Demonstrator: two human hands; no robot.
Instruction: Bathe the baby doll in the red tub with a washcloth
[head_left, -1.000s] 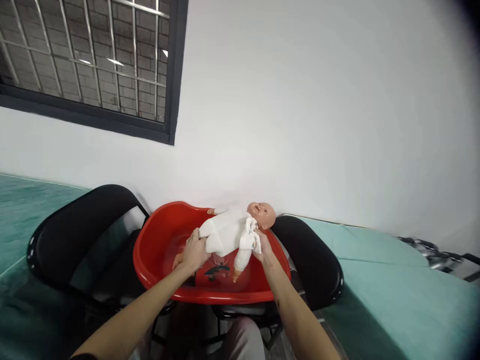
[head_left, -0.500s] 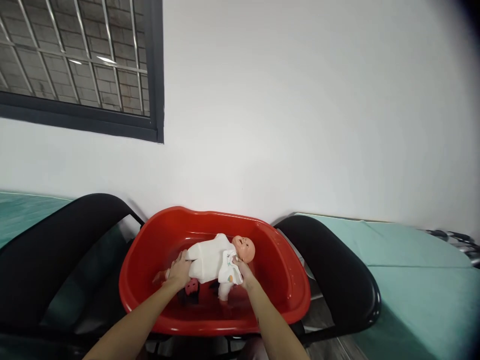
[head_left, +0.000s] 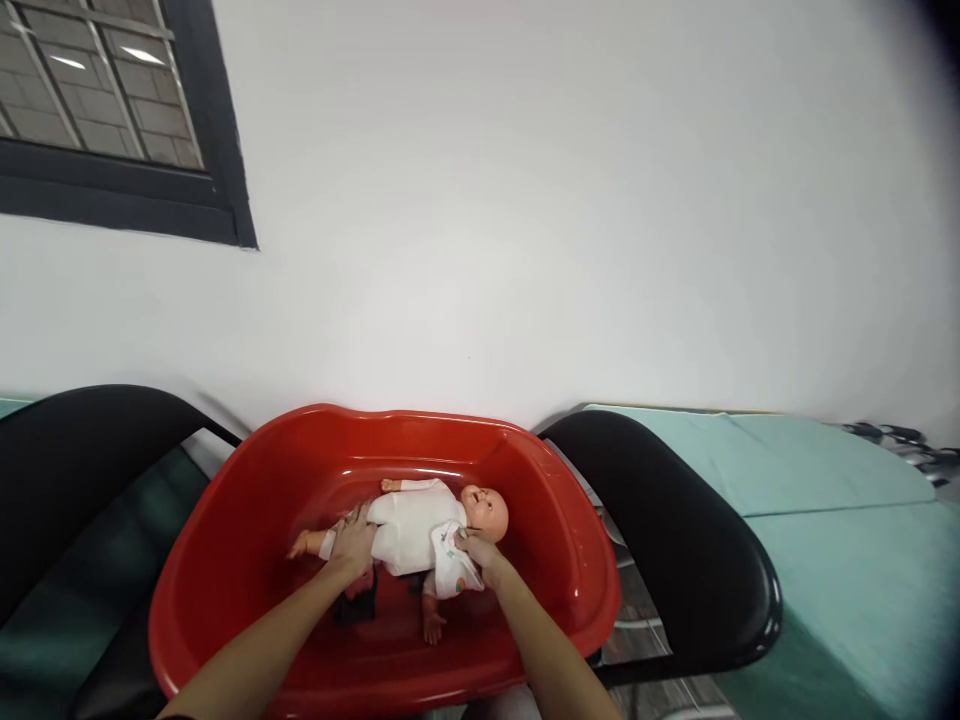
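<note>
A baby doll (head_left: 401, 530) in white clothing lies on its back in a red baby bathtub (head_left: 217, 530), its bald head to the right and its feet to the left. My left hand (head_left: 352, 540) is closed over the doll's leg area, thumb side against the hip. My right hand (head_left: 478, 553), beside the doll's neck, pinches a white cloth (head_left: 454, 562) with a small coloured print, which drapes over the chest and near shoulder. Below the cloth the doll's near arm (head_left: 433, 612) hangs out. A pink and black object (head_left: 358, 592) sits partly hidden beneath the doll.
Black chairs flank the tub, with one backrest (head_left: 667, 540) at the right and another (head_left: 90, 460) at the left. A green-covered bed (head_left: 840, 510) stands at the far right. Behind the tub rises a white wall (head_left: 480, 250) with a barred window (head_left: 97, 90).
The view has shifted, and the tub appears larger. The doll sits lower in the tub, with both its arms now showing. Both hands have gone down with it, keeping their holds.
</note>
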